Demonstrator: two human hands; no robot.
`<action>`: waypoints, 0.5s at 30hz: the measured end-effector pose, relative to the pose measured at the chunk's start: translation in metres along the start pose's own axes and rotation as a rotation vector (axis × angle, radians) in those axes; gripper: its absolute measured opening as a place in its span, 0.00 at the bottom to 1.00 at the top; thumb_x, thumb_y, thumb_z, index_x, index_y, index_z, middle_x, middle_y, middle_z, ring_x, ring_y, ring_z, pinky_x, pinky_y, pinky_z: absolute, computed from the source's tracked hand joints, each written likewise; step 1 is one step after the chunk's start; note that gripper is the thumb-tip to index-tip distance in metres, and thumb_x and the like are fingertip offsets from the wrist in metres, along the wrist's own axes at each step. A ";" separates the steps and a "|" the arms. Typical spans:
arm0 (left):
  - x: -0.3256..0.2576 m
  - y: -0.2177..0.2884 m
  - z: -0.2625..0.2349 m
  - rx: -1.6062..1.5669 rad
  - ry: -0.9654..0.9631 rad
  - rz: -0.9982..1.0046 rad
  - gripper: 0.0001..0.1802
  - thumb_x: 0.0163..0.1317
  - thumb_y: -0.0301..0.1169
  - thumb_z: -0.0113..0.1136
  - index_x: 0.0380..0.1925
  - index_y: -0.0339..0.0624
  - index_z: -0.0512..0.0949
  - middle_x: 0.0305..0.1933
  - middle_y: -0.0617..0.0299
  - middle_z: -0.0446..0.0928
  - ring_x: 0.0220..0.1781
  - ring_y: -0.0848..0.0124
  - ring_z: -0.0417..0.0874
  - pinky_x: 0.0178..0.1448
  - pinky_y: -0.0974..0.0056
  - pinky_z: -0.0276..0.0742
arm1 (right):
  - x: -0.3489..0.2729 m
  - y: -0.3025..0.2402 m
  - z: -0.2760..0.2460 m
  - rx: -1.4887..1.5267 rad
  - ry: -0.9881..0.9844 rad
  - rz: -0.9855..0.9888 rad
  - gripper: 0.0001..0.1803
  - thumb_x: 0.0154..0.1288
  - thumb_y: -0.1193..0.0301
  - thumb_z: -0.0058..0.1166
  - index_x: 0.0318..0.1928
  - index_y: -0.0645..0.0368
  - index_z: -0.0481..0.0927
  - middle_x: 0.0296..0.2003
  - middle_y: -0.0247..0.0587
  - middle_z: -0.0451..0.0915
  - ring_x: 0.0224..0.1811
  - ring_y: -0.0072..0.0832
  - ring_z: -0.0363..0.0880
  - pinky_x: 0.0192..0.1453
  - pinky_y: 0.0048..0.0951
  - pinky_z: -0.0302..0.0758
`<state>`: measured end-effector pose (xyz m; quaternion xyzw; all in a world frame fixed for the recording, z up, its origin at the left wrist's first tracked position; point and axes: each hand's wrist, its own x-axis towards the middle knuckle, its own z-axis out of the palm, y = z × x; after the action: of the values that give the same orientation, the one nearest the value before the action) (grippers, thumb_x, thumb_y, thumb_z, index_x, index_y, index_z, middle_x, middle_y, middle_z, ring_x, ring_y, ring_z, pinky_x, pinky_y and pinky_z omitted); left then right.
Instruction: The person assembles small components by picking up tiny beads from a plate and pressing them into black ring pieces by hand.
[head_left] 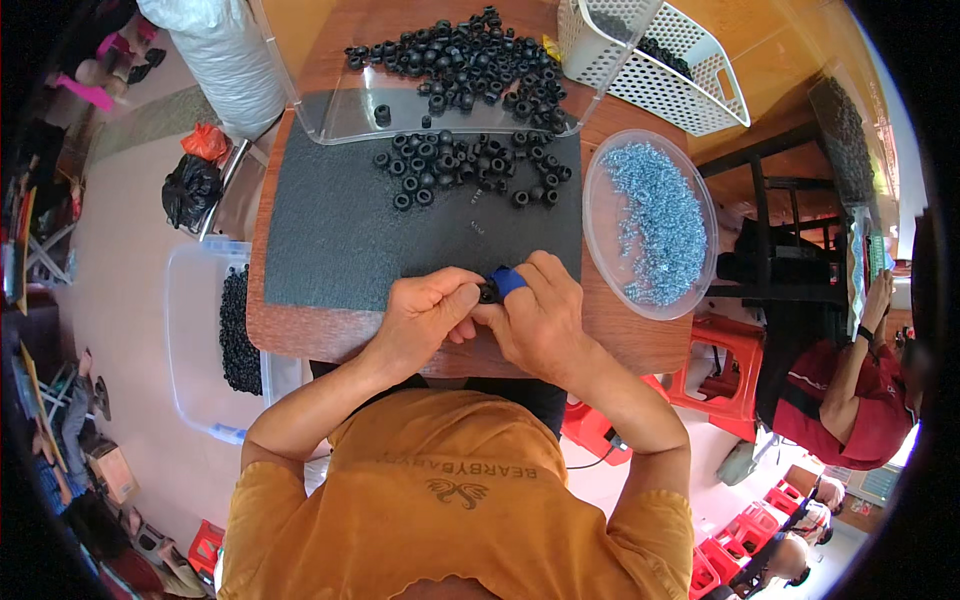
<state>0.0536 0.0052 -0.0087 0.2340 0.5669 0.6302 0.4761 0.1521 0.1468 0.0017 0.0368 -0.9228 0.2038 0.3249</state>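
Note:
Close to the table's front edge, my left hand (425, 312) and my right hand (545, 318) meet with fingers closed around a small black hollow part (488, 293). A blue piece (508, 281) shows at my right fingers; whether it is worn or held I cannot tell. Beyond my hands, two tiny metal springs (477, 229) lie on the dark mat (330, 235). Farther off, a group of loose black round parts (425, 160) with open ends rests on the mat. To the right stands a round clear tub (594, 215) with many small bluish, shiny pieces inside.
A clear tray (345, 128) at the back holds a heap of black parts. Behind it to the right is a white perforated basket (715, 112). A clear bin (190, 340) with black pieces stands left of the table. Red stools (725, 365) and a co-worker's red shirt (835, 400) appear at right.

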 end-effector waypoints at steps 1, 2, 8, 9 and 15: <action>-0.001 0.000 0.000 -0.002 0.004 0.008 0.13 0.70 0.32 0.49 0.43 0.34 0.77 0.28 0.65 0.76 0.27 0.81 0.75 0.30 0.75 0.72 | 0.001 -0.002 -0.003 0.002 -0.022 0.015 0.16 0.35 0.76 0.63 0.19 0.60 0.65 0.19 0.43 0.66 0.22 0.40 0.65 0.24 0.38 0.62; -0.002 0.000 0.001 -0.003 0.009 0.017 0.13 0.70 0.32 0.49 0.43 0.34 0.77 0.27 0.65 0.76 0.27 0.81 0.75 0.30 0.75 0.72 | 0.001 -0.003 -0.004 0.003 -0.043 0.029 0.16 0.37 0.78 0.64 0.21 0.62 0.66 0.20 0.45 0.69 0.23 0.41 0.66 0.24 0.38 0.64; -0.003 -0.004 0.005 -0.044 0.020 -0.022 0.12 0.68 0.33 0.51 0.37 0.32 0.77 0.25 0.60 0.78 0.22 0.76 0.77 0.25 0.72 0.74 | -0.006 -0.003 0.000 0.068 0.015 -0.006 0.17 0.32 0.78 0.64 0.16 0.60 0.63 0.17 0.42 0.65 0.21 0.39 0.63 0.23 0.37 0.60; -0.003 -0.003 0.005 -0.044 0.020 -0.023 0.12 0.68 0.33 0.51 0.37 0.32 0.77 0.25 0.60 0.78 0.22 0.76 0.77 0.25 0.72 0.74 | -0.005 -0.003 0.000 0.069 0.015 -0.005 0.17 0.32 0.78 0.64 0.16 0.60 0.63 0.17 0.42 0.65 0.21 0.39 0.63 0.23 0.37 0.60; -0.003 -0.004 0.007 -0.120 0.047 -0.107 0.13 0.67 0.34 0.53 0.32 0.33 0.77 0.23 0.60 0.77 0.20 0.77 0.76 0.22 0.72 0.73 | -0.007 -0.001 0.003 0.129 0.023 -0.065 0.18 0.28 0.76 0.62 0.14 0.57 0.61 0.16 0.40 0.63 0.21 0.37 0.62 0.24 0.36 0.57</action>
<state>0.0625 0.0054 -0.0098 0.1596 0.5507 0.6421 0.5089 0.1559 0.1446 -0.0042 0.0852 -0.9023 0.2528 0.3387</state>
